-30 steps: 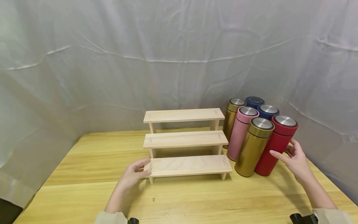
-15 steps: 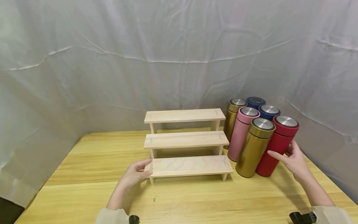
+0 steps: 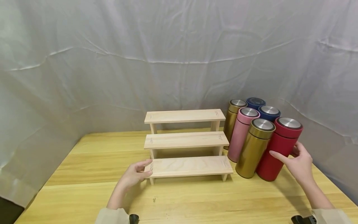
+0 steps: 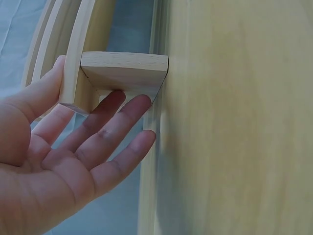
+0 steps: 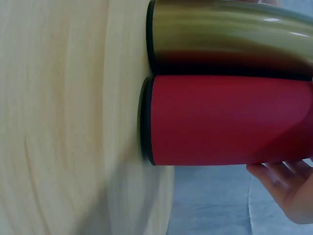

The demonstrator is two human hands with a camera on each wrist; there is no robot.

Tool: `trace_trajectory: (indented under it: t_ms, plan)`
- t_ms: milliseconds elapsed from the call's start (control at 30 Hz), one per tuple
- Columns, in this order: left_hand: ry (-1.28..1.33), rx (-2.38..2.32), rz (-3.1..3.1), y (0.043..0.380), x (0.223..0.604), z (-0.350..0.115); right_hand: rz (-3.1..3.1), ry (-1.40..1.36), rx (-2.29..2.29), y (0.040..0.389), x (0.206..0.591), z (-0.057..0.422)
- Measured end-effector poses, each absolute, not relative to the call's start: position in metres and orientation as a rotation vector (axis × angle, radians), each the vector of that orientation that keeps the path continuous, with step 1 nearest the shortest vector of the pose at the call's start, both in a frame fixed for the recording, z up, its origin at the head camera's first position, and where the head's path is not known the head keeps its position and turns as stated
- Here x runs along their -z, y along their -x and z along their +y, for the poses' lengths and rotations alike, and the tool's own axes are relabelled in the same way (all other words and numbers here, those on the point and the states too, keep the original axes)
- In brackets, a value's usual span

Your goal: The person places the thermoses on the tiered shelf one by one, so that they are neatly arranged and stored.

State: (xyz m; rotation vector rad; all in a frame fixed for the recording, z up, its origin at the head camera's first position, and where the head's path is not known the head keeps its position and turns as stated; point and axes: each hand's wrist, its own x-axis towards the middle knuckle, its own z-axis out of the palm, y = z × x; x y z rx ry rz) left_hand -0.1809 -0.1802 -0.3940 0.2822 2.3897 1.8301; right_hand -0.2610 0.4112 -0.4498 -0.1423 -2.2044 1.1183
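My left hand (image 3: 134, 175) holds the left end of the lowest step of a three-tier wooden display stand (image 3: 190, 166). In the left wrist view, the thumb presses the edge of that step (image 4: 78, 63) while the fingers reach in beside its short leg (image 4: 124, 63). At the right, my right hand (image 3: 299, 163) grips a red thermos flask (image 3: 279, 146), thumb across its front and fingers around its far side. The right wrist view has the red flask (image 5: 220, 120) right beside a gold flask (image 5: 220, 34), its base close to the tabletop.
Around the red flask stand a front gold flask (image 3: 254, 149), a pink flask (image 3: 242, 133), a rear gold flask (image 3: 230, 119) and two blue flasks (image 3: 269, 112). A grey cloth (image 3: 179, 62) hangs behind the wooden table (image 3: 98, 174).
The red flask has shifted slightly right and towards me, with my right hand on it. My left hand stays at the stand's lowest step.
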Motion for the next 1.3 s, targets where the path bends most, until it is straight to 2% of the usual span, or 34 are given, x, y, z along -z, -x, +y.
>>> trace_trajectory:
  t_ms: [200, 467, 567, 1300]
  plan:
    - [-0.362, -1.83, 2.424, 0.18, 0.398, -0.182, -2.15, 0.176, -1.163, 0.25, 0.437, 0.412]
    - [-0.269, -1.836, 2.389, 0.182, 0.396, -0.182, -2.156, 0.217, -1.248, 0.189, 0.359, 0.345]
    - [-0.26, -1.851, 2.361, 0.182, 0.396, -0.182, -2.162, 0.215, -1.267, 0.175, 0.341, 0.33]
    - [-0.303, -1.853, 2.335, 0.183, 0.397, -0.183, -2.176, 0.07, -1.332, 0.143, 0.284, 0.296]
